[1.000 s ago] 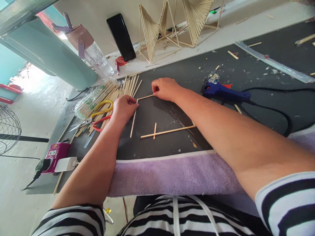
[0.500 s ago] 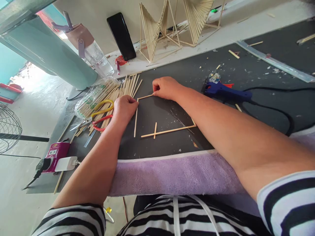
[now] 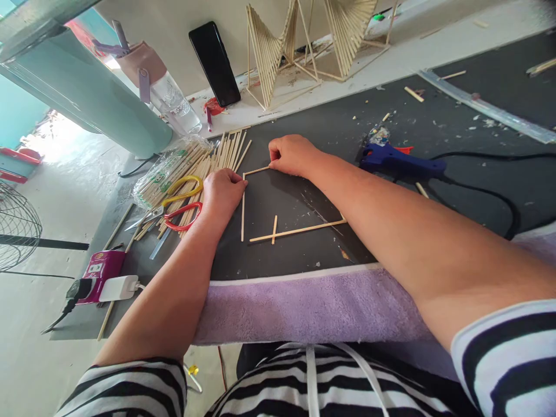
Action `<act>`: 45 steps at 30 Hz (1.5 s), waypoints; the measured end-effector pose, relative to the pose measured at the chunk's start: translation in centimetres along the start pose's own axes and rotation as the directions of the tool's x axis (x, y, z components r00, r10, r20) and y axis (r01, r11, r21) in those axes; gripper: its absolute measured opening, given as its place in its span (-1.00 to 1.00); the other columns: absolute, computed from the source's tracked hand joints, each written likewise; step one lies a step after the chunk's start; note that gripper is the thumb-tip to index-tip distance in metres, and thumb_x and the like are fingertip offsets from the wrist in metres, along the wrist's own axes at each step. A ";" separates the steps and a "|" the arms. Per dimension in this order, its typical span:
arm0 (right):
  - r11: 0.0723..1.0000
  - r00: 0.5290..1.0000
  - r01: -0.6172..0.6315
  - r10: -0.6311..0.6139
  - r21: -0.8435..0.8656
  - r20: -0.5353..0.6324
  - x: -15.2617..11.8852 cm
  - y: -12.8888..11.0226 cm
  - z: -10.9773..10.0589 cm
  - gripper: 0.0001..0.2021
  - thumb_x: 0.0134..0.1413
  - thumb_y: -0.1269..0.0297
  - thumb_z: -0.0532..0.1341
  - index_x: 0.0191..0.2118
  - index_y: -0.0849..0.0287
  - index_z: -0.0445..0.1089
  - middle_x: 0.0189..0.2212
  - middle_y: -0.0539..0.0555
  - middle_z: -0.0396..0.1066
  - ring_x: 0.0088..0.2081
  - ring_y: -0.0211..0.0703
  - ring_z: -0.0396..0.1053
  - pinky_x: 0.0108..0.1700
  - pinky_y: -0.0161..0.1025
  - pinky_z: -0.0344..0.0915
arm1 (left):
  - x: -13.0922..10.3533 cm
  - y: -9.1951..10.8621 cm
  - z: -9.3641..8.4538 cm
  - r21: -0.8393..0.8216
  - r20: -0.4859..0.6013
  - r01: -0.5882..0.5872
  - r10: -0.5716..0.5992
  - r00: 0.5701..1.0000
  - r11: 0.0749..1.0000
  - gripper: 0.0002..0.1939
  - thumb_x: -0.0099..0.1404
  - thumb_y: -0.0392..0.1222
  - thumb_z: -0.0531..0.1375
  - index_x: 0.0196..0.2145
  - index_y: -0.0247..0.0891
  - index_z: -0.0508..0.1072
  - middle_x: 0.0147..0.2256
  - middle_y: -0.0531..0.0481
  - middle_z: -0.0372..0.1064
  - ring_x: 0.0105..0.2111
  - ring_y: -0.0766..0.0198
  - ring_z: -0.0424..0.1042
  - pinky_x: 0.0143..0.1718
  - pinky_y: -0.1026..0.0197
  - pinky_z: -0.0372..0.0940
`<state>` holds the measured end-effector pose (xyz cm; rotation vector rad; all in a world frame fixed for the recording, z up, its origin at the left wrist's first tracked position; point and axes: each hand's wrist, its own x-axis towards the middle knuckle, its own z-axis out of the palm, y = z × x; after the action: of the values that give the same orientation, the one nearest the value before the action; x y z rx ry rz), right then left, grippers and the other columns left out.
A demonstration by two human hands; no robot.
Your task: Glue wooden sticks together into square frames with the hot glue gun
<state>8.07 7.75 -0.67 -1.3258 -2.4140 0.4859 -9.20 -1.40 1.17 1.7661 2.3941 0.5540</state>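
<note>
My left hand (image 3: 223,196) pinches the upper end of a thin wooden stick (image 3: 242,215) that points toward me on the dark board. Another stick (image 3: 257,171) meets it at a corner and runs to my right hand (image 3: 292,155), whose thumb and fingertips are closed on its far end. Nearer to me lies a long stick (image 3: 304,229), crossed by a short stick (image 3: 274,223). The long stick's right end meets another piece, mostly hidden by my right forearm. Scissors (image 3: 185,186) with yellow and red handles lie beside my left wrist, over a pile of sticks (image 3: 228,152).
A blue glue gun (image 3: 402,162) with a black cord lies right of my forearm. Behind stand a stick model (image 3: 267,58), a phone (image 3: 215,63), a water bottle (image 3: 167,98) and a pale green cylinder (image 3: 91,87). A pink power socket (image 3: 102,272) sits at left.
The near end of the stick in my left hand has swung slightly right, and my left hand has shifted a little the same way. My right hand stays almost still.
</note>
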 end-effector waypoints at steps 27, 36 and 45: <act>1.000 1.000 -0.018 0.018 -0.015 0.000 0.2 -0.1 0.2 -0.86 -0.06 0.25 0.24 -0.32 0.11 0.49 -0.29 0.06 0.48 -0.24 -0.08 0.36 -0.26 -0.19 0.14 | 0.0 -0.5 0.7 -0.049 -0.001 -0.011 0.011 1.000 0.999 -0.79 0.09 -0.15 0.24 -0.28 -0.22 0.54 -0.42 0.04 0.48 -0.36 0.24 0.44 -0.25 0.23 0.25; 0.999 0.999 -0.029 0.030 -0.027 0.014 0.1 -0.3 0.1 -0.87 -0.05 0.25 0.25 -0.33 0.10 0.48 -0.28 0.05 0.47 -0.24 -0.08 0.36 -0.25 -0.19 0.14 | 0.2 -0.8 1.0 -0.088 0.003 -0.014 0.014 1.000 0.996 -0.82 0.08 -0.17 0.24 -0.31 -0.22 0.52 -0.41 0.05 0.48 -0.39 0.26 0.41 -0.28 0.24 0.25; 0.999 0.999 -0.032 0.033 -0.025 0.012 -0.2 -0.5 -0.1 -0.87 -0.04 0.27 0.24 -0.32 0.12 0.48 -0.29 0.06 0.47 -0.25 -0.10 0.36 -0.25 -0.19 0.15 | 0.0 -0.6 0.9 -0.105 0.015 -0.007 0.008 1.000 0.994 -0.83 0.10 -0.18 0.24 -0.31 -0.21 0.52 -0.40 0.05 0.48 -0.40 0.27 0.41 -0.25 0.25 0.26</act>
<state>7.80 7.36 -0.35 -1.3783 -2.4194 0.4752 -9.48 -1.37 0.10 1.7304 2.3043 0.6520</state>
